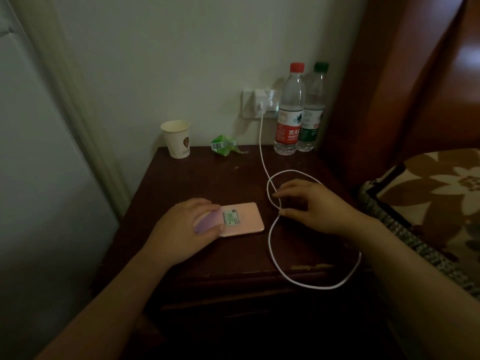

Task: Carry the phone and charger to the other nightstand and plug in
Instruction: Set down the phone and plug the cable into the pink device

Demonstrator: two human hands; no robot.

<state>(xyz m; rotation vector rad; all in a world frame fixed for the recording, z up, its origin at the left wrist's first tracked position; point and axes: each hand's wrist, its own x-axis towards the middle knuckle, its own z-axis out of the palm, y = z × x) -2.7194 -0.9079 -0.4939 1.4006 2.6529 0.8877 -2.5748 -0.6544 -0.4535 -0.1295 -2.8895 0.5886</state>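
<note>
A pink phone (244, 216) lies face down on the dark wooden nightstand (213, 183), a sticker on its back. My left hand (181, 229) grips its left end, thumb along the near edge and fingers over the far edge. A white charger (261, 100) sits plugged into the wall socket (248, 105). Its white cable (262, 152) hangs down, loops across the tabletop and drapes over the front edge. My right hand (314, 206) pinches the cable where the loop crosses itself, between thumb and fingertips. I cannot see the cable's free end.
Against the wall stand a paper cup (178, 139), a crumpled green wrapper (224, 145) and two water bottles, red-capped (289, 110) and green-capped (313, 107). A wooden headboard (389, 74) and a floral blanket (428, 193) are at right. A pale wall panel (39, 178) borders the left.
</note>
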